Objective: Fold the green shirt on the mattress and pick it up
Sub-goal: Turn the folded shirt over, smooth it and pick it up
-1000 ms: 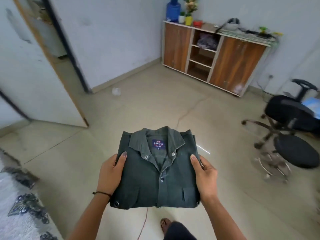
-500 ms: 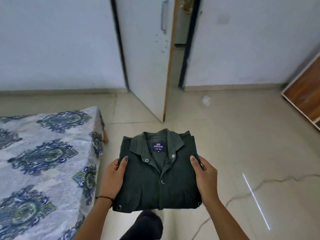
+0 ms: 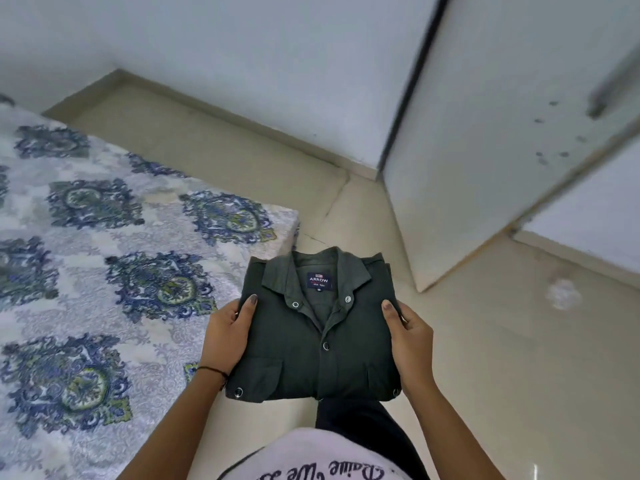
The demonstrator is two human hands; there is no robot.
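The dark green shirt [image 3: 322, 341] is folded into a neat rectangle, collar and blue label facing up, held in the air in front of me beside the mattress corner. My left hand [image 3: 227, 332] grips its left edge, thumb on top and fingers underneath. My right hand [image 3: 410, 336] grips the right edge the same way. The mattress [image 3: 104, 271], covered in a white sheet with blue and green medallions, fills the left side.
A beige tiled floor [image 3: 502, 358] runs to the right of the mattress. A white wall [image 3: 242, 64] stands behind, and an open white door [image 3: 485, 150] leans in at the upper right. A small white scrap [image 3: 562, 294] lies on the floor.
My view has swung left, from the cabinet and chair, past the door, to the mattress. The folded shirt stays in both hands in the same grip.
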